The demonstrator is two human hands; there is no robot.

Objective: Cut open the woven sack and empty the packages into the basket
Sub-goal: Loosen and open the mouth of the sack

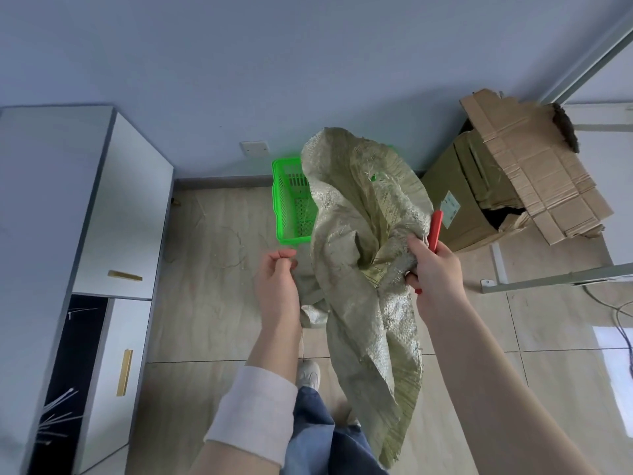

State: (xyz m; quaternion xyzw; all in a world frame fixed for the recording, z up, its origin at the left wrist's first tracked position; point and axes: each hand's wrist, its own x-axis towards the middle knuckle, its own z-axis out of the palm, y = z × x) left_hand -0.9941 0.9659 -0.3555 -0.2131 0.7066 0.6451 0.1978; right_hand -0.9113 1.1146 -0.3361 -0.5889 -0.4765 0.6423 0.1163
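The limp woven sack (356, 217), pale green coarse plastic weave, hangs lengthwise away from the person, its frayed end down by the legs and its crumpled top over the green latticed basket (284, 207). The right hand (435, 269) grips its bunched middle along with a red-handled cutter (435, 228). The left hand (275, 282) is curled, thumb to fingertip, perhaps pinching a strand.

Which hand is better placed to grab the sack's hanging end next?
Left. The left hand sits beside the woven sack, holding none of it, close to its hanging folds. The right hand already grips the sack's bunched middle plus the red cutter.
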